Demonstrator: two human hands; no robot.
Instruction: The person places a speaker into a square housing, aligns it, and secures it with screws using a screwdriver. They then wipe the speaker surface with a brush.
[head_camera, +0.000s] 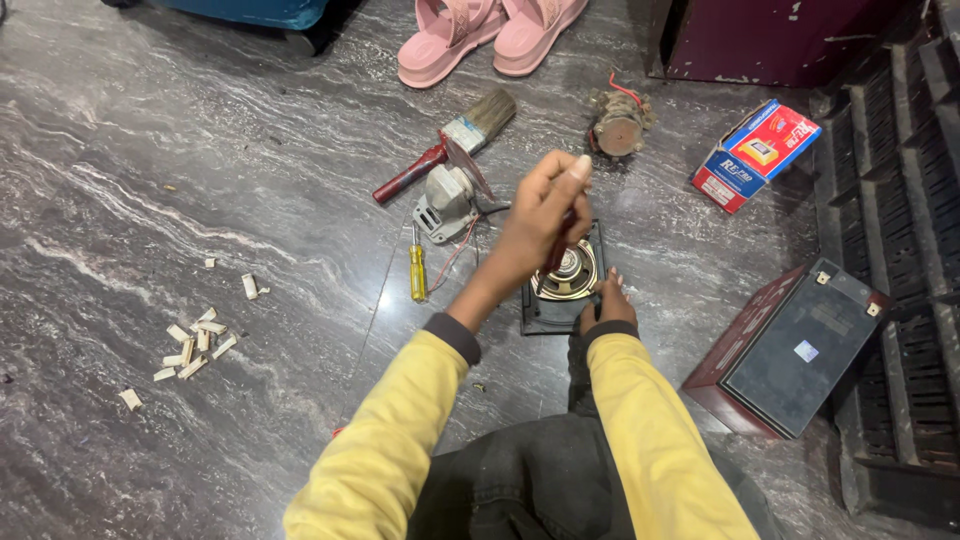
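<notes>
Head view, looking down at a grey marble floor (200, 180). Left hand (545, 205) is raised over a small speaker (562, 275), fingers curled tight around a dark red tool handle (557, 250) whose tip points down into the speaker's brass-coloured centre. Right hand (608, 305) rests on the speaker's right edge, fingers pressed together against the black square frame; fingertips mostly hidden. Speaker lies flat on the floor, just ahead of the person's knees.

Around it: yellow-handled screwdriver (417, 268) just left of the speaker, a grey metal motor part (448, 195) with wires beyond that, touching a red-handled paintbrush (445, 145). Small wound motor (618, 125) with a red wire sits further out. Red and blue carton (757, 153) to the right, well apart. Black battery (800, 345) leans on a dark red box near the right hand. Pale wood-like scraps (195, 345) scattered at left. Pink sandals (485, 35) at top.
</notes>
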